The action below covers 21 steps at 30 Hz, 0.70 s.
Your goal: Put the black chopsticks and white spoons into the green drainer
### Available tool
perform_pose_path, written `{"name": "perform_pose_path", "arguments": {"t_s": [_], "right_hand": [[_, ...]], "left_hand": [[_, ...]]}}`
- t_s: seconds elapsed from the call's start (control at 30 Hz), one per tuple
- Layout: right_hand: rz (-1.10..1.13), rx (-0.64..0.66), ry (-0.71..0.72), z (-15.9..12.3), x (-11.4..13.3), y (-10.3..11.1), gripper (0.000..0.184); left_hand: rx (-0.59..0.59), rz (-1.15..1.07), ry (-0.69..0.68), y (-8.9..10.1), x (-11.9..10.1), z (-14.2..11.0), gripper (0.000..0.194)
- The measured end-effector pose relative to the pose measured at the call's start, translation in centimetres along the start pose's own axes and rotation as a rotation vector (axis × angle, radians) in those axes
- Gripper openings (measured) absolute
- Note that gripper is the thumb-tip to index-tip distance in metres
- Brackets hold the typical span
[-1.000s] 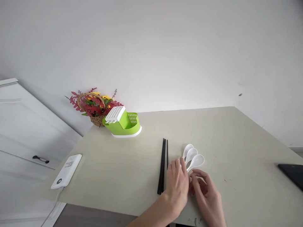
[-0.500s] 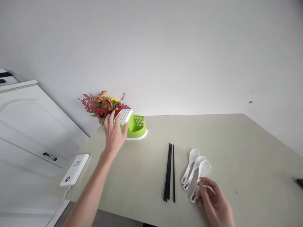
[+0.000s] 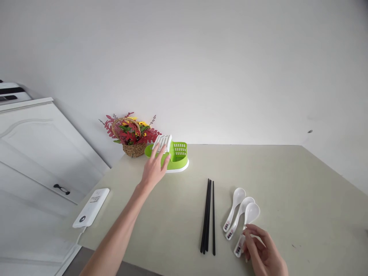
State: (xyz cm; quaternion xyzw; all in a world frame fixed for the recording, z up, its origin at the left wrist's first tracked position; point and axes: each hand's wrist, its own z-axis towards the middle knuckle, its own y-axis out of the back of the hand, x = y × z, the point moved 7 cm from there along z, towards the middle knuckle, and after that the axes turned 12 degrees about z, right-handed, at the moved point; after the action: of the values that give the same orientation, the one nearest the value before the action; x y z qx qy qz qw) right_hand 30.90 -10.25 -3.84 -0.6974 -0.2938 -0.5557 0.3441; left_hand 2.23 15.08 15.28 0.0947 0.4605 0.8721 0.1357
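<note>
My left hand (image 3: 155, 168) reaches to the green and white utensil holder (image 3: 178, 165) with its fingers spread. The fingertips lie over the white slotted top (image 3: 163, 142), and the thumb is in front of the green body. Low on the right, my right hand (image 3: 266, 253) has thumb and index finger closed at the handle of the rightmost white spoon (image 3: 252, 213). That spoon still lies on the table, its handle partly hidden by the fingers. Two more white spoons (image 3: 238, 196) lie beside it, bowls pointing away. Several black chopsticks (image 3: 207, 220) lie left of the spoons.
A wicker basket (image 3: 134, 149) of red and yellow flowers stands behind and left of the holder. A white device (image 3: 91, 207) with a cable lies at the table's (image 3: 276, 172) left edge. White cabinet (image 3: 25, 161) on the left; wall behind.
The holder has slid slightly right, away from the flower basket, along with my left hand. My right hand stays at the spoon. The whole view has shifted a little.
</note>
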Motion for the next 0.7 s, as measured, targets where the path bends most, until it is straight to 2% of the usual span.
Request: {"name": "perform_pose_path", "arguments": {"t_s": [0.13, 0.33, 0.47, 0.57, 0.7], "right_hand": [[0.021, -0.017, -0.008, -0.1, 0.0, -0.1, 0.055], [0.002, -0.003, -0.023, -0.1, 0.6, -0.4, 0.055], [0.007, 0.006, 0.004, -0.1, 0.9, -0.5, 0.054], [0.011, 0.011, 0.008, 0.0, 0.9, -0.6, 0.053], [0.017, 0.043, 0.012, 0.1, 0.7, -0.7, 0.050]], "left_hand": [[0.016, -0.047, -0.056, -0.9, -4.4, 0.8, 0.052], [0.048, -0.142, -0.188, -2.4, -13.0, 2.0, 0.054], [0.075, -0.180, -0.278, -2.8, -18.2, 2.4, 0.054], [0.101, -0.197, -0.323, -2.6, -21.2, 2.5, 0.053], [0.129, -0.237, -0.389, -1.8, -23.7, 2.0, 0.054]]}}
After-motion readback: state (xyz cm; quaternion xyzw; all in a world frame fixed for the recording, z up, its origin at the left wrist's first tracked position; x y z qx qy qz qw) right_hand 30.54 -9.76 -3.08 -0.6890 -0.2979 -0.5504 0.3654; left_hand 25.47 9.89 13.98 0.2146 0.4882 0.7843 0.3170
